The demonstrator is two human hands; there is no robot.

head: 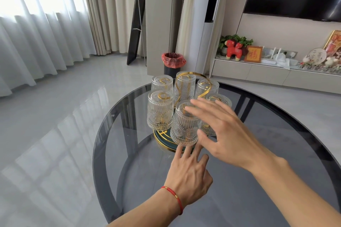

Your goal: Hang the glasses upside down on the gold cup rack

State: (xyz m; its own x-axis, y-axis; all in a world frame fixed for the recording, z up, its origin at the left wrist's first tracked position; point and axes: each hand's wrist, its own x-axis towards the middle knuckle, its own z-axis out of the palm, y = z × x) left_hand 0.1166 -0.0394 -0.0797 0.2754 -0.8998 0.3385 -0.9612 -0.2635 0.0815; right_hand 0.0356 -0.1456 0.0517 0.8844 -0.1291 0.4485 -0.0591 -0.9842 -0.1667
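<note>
The gold cup rack [191, 86] stands on a round dark glass table [258, 180], with a curved gold handle on top and a dark, gold-rimmed base [162, 139]. Several clear embossed glasses hang upside down on its pegs. The nearest glass [182, 129] hangs at the front. My right hand [225, 131] hovers beside and over this glass, fingers spread, fingertips above its upturned bottom and thumb near its right side. My left hand [190, 171], with a red string bracelet, is spread flat just below the rack's base, its fingertips at the base's front edge.
A black bin with a red bag [173, 62] stands on the grey tiled floor behind the table. A low TV cabinet [267, 73] with ornaments runs along the right wall. Curtains cover the window on the left.
</note>
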